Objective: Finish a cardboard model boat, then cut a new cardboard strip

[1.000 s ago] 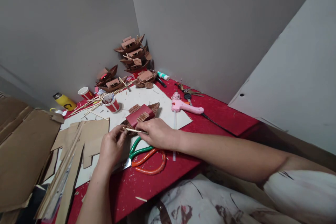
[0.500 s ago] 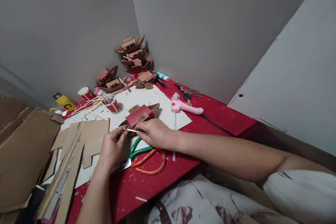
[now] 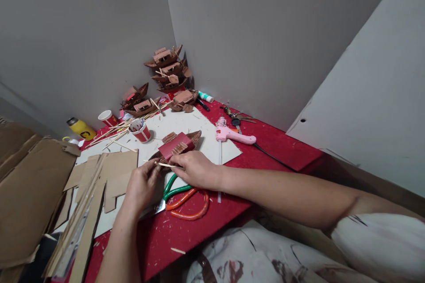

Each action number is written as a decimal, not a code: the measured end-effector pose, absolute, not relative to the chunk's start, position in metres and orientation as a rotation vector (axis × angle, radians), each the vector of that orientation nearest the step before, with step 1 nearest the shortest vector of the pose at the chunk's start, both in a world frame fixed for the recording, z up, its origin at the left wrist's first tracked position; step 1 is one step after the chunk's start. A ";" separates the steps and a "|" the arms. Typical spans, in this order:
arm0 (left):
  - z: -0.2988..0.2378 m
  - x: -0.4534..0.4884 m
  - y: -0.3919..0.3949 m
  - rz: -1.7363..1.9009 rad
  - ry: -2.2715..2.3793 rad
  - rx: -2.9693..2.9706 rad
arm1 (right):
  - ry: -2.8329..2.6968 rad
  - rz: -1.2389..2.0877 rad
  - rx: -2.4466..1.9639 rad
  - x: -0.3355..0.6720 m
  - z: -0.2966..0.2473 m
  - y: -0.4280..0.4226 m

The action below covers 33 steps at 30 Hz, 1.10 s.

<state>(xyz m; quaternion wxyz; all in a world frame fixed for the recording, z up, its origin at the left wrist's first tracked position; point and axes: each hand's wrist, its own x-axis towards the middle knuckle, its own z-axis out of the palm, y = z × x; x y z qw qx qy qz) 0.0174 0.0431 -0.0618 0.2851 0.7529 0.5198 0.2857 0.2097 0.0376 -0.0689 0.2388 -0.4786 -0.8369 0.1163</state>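
A short, pale wooden stick [image 3: 165, 165] spans the gap between my two hands. My left hand [image 3: 142, 183] pinches its left end with thumb and fingertips. The other end runs into the closed fingers of my right hand [image 3: 196, 169]. Just beyond them, a model boat [image 3: 195, 138] with a red roof [image 3: 175, 145] rests on the white board [image 3: 156, 126]; slatted brown strips show along the roof. My fingers hide the boat's near side. Big scissors [image 3: 192, 216], with one green and one orange handle, lie beneath my right hand.
A pink glue gun [image 3: 237, 135] with a glue stick lies right, beside keys [image 3: 236, 123]. Several finished boats [image 3: 168, 68] are stacked in the corner. A paper cup [image 3: 141, 131], thin sticks [image 3: 109, 135], a yellow bottle [image 3: 81, 128] and cardboard [image 3: 33, 185] occupy the left.
The stick and my left fingertips have shifted very slightly left. The boat, scissors and other items keep their places; the whole view has moved a little.
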 end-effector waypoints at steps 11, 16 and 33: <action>-0.060 0.018 0.043 0.752 1.347 2.049 | -2.301 0.298 -1.301 0.210 -0.070 0.039; -0.061 0.018 0.043 0.780 1.369 1.989 | -2.293 0.300 -1.314 0.210 -0.067 0.039; -0.044 0.011 0.037 0.925 1.393 1.625 | -2.232 0.391 -1.231 0.215 -0.068 0.036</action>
